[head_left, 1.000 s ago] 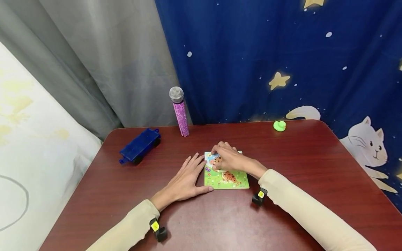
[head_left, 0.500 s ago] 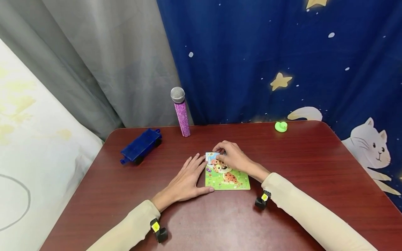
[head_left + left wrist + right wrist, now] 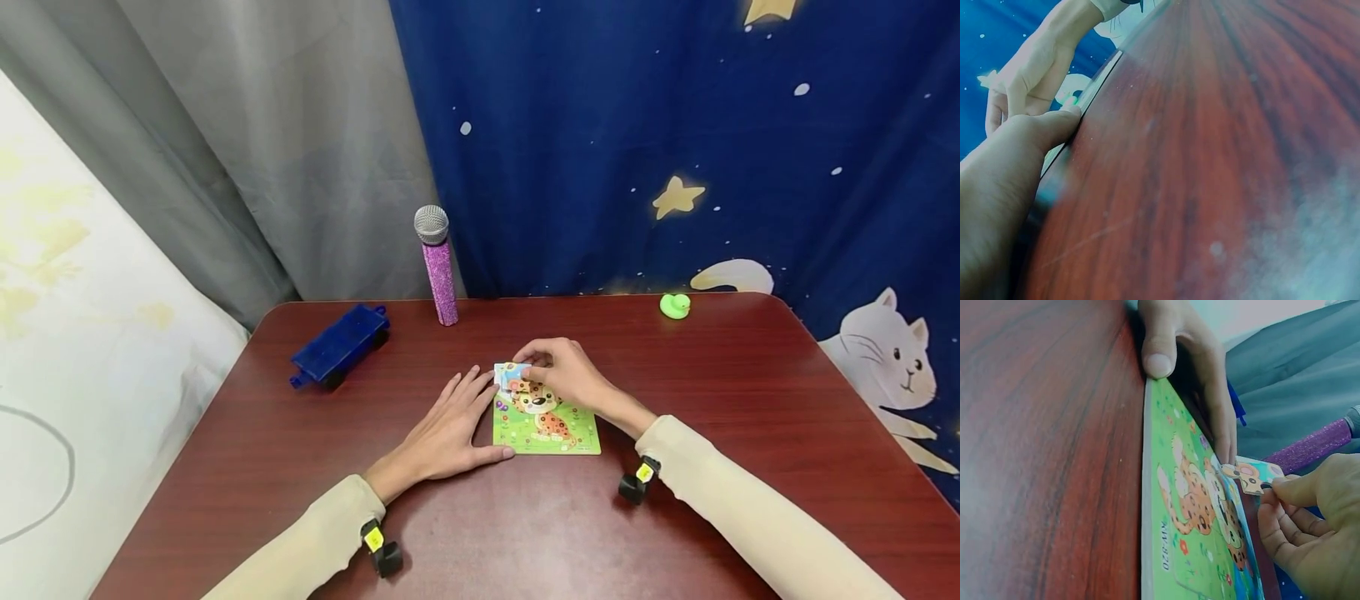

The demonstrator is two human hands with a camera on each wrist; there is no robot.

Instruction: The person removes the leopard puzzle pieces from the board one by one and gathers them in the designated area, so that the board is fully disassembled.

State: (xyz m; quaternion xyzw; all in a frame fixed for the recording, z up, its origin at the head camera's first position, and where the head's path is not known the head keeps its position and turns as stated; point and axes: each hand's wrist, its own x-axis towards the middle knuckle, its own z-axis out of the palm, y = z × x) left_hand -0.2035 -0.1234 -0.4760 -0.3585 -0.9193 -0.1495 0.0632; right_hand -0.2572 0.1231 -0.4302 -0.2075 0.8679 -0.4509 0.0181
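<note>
A small square jigsaw puzzle [image 3: 513, 437] with a spotted leopard cub on green lies flat on the table. My left hand [image 3: 447, 433] rests at its left side with fingers spread and straight, the thumb [image 3: 1159, 364] touching the near left corner. Over the far left part, my right hand [image 3: 567, 375] pinches a puzzle piece [image 3: 1251, 479] between thumb and fingers. That piece carries an orange ear and some blue; in the right wrist view it stands tilted up from the board. The right palm hides the puzzle's far right corner from the head view.
On the dark red table [image 3: 480, 533], a blue toy wagon [image 3: 340, 346] is at the back left. A pink glittery microphone [image 3: 440, 279] stands upright near the back edge, and a green toy duck [image 3: 675, 306] sits at the back right. Curtains [image 3: 570, 150] hang behind.
My right hand has shifted back and to the right from over the puzzle's upper middle, uncovering the leopard's face; the piece now shows at its fingertips. The left hand stays in place.
</note>
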